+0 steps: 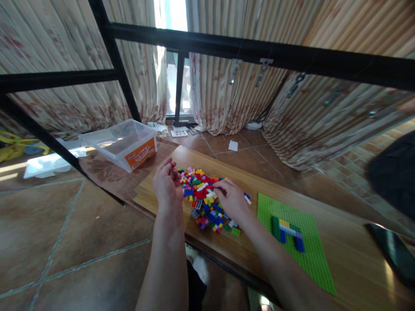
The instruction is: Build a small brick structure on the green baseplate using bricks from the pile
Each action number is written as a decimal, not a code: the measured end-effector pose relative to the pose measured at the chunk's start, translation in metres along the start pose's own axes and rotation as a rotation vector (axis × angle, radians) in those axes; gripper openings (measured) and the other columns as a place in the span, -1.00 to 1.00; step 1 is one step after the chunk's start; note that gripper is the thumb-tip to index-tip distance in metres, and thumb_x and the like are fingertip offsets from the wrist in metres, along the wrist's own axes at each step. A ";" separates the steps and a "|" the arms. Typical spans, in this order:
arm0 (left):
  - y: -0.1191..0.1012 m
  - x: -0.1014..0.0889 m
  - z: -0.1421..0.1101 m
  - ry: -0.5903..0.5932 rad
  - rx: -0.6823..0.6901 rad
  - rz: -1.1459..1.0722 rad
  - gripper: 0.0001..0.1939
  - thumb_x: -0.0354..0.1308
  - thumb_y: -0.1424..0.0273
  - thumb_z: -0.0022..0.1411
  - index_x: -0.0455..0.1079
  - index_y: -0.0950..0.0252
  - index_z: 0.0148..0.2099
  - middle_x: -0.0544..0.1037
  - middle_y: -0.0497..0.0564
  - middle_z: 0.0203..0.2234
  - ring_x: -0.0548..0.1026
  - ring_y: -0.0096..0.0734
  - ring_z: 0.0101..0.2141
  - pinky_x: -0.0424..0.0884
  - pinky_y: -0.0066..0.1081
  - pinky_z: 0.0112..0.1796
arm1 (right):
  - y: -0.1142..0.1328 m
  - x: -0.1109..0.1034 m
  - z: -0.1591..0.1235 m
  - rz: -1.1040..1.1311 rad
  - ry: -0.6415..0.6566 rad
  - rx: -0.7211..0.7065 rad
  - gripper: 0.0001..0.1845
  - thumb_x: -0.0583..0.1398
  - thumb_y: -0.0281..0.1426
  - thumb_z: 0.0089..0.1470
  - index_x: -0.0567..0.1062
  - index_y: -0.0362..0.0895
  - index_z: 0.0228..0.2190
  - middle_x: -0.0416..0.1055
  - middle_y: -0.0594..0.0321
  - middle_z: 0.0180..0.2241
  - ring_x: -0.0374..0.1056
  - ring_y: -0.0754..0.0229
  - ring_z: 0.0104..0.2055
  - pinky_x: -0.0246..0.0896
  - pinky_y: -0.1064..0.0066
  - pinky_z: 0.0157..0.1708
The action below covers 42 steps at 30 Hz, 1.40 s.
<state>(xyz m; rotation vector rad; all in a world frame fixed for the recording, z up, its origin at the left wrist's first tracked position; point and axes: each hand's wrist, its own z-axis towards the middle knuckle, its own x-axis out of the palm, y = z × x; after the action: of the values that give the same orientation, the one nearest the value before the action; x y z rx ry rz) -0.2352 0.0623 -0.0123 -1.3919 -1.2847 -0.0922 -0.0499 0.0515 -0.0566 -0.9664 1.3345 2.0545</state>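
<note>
A loose pile of colourful toy building bricks (207, 201) lies on the wooden tabletop (249, 242). My left hand (167, 183) hovers at the pile's left edge, palm turned towards it and fingers loosely curled and apart; I see nothing in it. Reaching in from the right, my right hand (231, 199) has its fingers and thumb drawn together over the middle of the pile. What sits between those fingertips is hidden. To the right lies a green baseplate (311, 246), bearing a small build of green, yellow, white and blue bricks (288, 233).
A clear plastic bin (113, 140) with an orange label stands beyond the table's left end. A dark phone (392, 250) lies at the table's right end. Black metal bars (227, 43) cross in front of the curtains. A white paper (233, 145) is on the tiled floor.
</note>
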 end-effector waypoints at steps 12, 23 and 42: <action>-0.002 0.002 0.000 0.034 -0.012 0.046 -0.81 0.14 0.57 -0.07 0.43 0.34 -0.31 0.42 -0.13 -0.54 0.25 -0.73 -0.64 0.18 -0.64 -0.58 | 0.024 0.035 0.062 -0.246 0.268 -0.126 -0.83 0.22 -0.48 0.13 0.59 -0.11 -0.23 0.43 0.09 -0.14 0.30 0.03 -0.02 0.19 0.29 -0.08; 0.015 0.021 -0.013 0.135 -0.044 0.204 -0.84 0.15 0.58 -0.12 0.44 0.35 -0.38 0.42 -0.13 -0.58 0.26 -0.70 -0.63 0.16 -0.66 -0.60 | 0.027 -0.028 -0.022 0.160 -0.069 0.067 -0.82 0.13 -0.50 0.21 0.51 -0.12 -0.20 0.53 0.18 -0.20 0.41 0.17 -0.15 0.26 0.33 -0.07; 0.171 0.016 -0.146 1.207 0.358 1.330 -0.79 0.09 0.53 0.20 0.53 0.31 -0.18 0.62 0.08 -0.27 0.55 -0.30 -0.27 0.46 -0.30 -0.15 | -0.107 -0.108 -0.177 0.333 -0.358 0.721 -0.66 0.15 -0.26 0.08 0.52 -0.15 -0.15 0.51 0.15 -0.31 0.45 0.19 -0.47 0.41 0.30 -0.42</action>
<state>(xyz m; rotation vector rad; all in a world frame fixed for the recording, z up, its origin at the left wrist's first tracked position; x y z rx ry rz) -0.0218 0.0131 -0.0660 -1.2401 0.6686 0.1864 0.1465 -0.0728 -0.0797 -0.0637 1.9021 1.6209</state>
